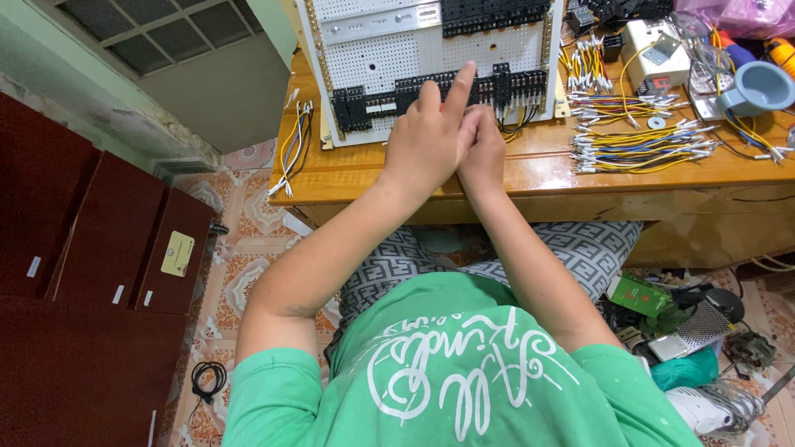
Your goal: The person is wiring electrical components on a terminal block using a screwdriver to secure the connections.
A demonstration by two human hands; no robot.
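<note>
1. Left hand [426,141], forefinger out, touches the black terminal row [439,93] on the white panel [389,54] at twelve o'clock.
2. Right hand [483,149] sits behind it, grip unclear.
3. Wire bundles [638,145] lie at two o'clock; one grey cup [758,87].

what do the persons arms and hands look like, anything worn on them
Both arms are bare from the short sleeves of a green T-shirt with white looping script on it. The left hand and right hand wear no gloves; no watch, ring or bracelet shows. A small dark mark sits near the left elbow.
</note>
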